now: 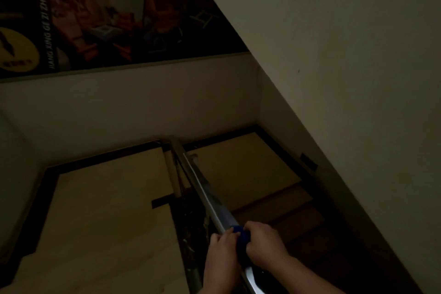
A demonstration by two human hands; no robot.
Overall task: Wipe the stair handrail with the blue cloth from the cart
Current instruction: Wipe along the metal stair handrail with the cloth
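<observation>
**Both hands pressing the blue cloth onto the handrail**

Head view: the person is looking down a dim stairwell, and the metal handrail [205, 194] is running away from the camera toward the landing [107, 198] below. The blue cloth [241, 234] is sitting on top of the rail, bunched between the two hands. The left hand [220, 249] is closing over the rail and the cloth's near edge, while the right hand [265, 241] is gripping the cloth from the other side (probably so the fabric is wrapping the rail rather than skimming its top). The long stretch ahead is likely waiting to be wiped; no cart is showing here
</observation>
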